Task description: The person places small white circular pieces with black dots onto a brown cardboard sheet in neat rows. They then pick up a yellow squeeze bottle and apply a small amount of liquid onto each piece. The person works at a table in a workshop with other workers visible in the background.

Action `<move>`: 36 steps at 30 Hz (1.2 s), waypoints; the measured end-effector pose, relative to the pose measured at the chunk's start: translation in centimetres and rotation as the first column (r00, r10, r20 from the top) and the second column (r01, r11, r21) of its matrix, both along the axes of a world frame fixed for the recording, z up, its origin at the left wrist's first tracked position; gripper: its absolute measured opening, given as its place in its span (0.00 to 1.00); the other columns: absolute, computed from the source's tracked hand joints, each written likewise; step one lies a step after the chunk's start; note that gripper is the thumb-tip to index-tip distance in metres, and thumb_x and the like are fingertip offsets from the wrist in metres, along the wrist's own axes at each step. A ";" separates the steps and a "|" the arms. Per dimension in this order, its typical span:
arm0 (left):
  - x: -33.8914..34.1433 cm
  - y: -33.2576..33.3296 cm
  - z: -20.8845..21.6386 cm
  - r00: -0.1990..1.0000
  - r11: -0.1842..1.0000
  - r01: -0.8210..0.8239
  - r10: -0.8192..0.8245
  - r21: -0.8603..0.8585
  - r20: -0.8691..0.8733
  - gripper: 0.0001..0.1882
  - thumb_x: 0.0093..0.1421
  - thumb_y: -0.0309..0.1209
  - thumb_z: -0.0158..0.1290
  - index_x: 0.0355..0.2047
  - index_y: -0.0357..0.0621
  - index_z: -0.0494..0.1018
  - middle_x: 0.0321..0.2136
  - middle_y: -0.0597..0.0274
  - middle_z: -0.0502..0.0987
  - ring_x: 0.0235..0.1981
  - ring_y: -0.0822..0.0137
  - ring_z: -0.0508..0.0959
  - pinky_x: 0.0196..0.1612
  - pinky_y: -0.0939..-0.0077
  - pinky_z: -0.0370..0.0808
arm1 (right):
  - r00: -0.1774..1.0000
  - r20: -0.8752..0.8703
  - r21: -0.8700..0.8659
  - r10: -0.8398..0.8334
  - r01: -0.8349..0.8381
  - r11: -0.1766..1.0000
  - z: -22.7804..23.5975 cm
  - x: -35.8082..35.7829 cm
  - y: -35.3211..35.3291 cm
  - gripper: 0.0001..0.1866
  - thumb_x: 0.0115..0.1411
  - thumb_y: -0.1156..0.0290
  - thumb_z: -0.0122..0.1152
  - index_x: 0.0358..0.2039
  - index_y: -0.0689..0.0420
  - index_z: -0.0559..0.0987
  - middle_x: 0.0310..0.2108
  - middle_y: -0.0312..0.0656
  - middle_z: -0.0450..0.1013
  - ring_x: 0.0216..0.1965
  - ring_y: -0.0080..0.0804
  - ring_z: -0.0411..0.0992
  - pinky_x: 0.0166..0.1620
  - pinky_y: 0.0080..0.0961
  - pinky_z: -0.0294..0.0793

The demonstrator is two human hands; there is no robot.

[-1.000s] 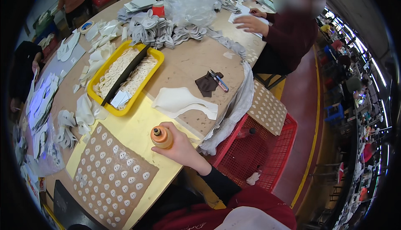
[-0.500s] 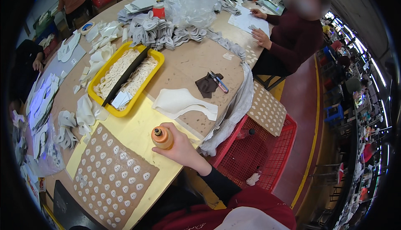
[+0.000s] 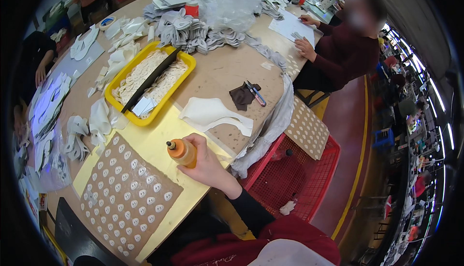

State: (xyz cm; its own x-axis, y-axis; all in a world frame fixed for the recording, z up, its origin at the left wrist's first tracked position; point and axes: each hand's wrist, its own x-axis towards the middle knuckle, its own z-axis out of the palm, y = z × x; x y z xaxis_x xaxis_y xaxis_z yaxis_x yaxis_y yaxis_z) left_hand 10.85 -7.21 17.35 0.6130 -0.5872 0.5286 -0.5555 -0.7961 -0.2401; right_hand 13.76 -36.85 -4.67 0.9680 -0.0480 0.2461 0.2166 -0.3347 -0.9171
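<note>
My right hand is wrapped round an orange squeeze bottle with a dark nozzle, held over the yellow sheet on the table. The bottle tilts so that its nozzle points up and to the left. Left of it and nearer to me lies a brown board set with rows of small white rounded pieces. Beyond the hand, a curved cream fabric piece rests flat. Farther off stands a yellow tray full of small cream pieces, a dark bar lying across it. My left hand is out of view.
Snips lie on a dark cloth. A red basket below the table's right edge carries another dotted board. Grey cut pieces are heaped at the back. A co-worker sits at the far right.
The bottle, nearly upright before with its nozzle toward the camera, now leans left. My right hand has turned with it and shifted slightly. The whole view has moved a little.
</note>
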 end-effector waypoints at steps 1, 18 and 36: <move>-0.1 0.3 0.0 1.000 1.000 0.017 -0.018 -0.024 -0.014 0.28 0.69 0.48 0.41 0.62 0.43 0.63 0.60 0.55 0.66 0.60 0.59 0.64 0.62 0.59 0.56 | 1.000 0.013 -0.023 -0.009 0.009 1.000 -0.2 0.1 0.1 0.41 0.48 0.69 0.73 0.57 0.55 0.56 0.47 0.53 0.67 0.49 0.54 0.71 0.51 0.41 0.71; -6.0 20.9 -17.0 0.500 0.156 -0.852 -0.041 -0.500 -0.865 0.32 0.68 0.51 0.44 0.66 0.48 0.59 0.64 0.58 0.63 0.66 0.63 0.60 0.66 0.60 0.51 | 0.902 0.250 0.185 -0.353 0.313 0.931 0.0 -1.2 0.6 0.32 0.47 0.80 0.74 0.49 0.59 0.65 0.44 0.43 0.68 0.48 0.32 0.71 0.51 0.28 0.72; -4.9 16.2 -19.2 0.486 0.446 -0.779 -0.014 -0.441 -0.874 0.30 0.70 0.34 0.42 0.70 0.42 0.48 0.69 0.47 0.48 0.70 0.57 0.50 0.69 0.64 0.47 | 0.565 0.172 -0.368 -0.807 0.797 0.479 6.1 6.2 -27.6 0.29 0.44 0.59 0.75 0.43 0.58 0.74 0.39 0.51 0.78 0.43 0.45 0.78 0.46 0.32 0.74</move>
State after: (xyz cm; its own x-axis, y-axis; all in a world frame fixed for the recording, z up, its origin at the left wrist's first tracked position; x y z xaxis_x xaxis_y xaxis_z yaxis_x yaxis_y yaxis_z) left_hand 5.96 8.96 -1.86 0.9649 0.2020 -0.1678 0.2546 -0.5623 0.7868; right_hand 19.96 -64.46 1.40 0.5613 -0.7197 0.4087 -0.3410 -0.6510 -0.6781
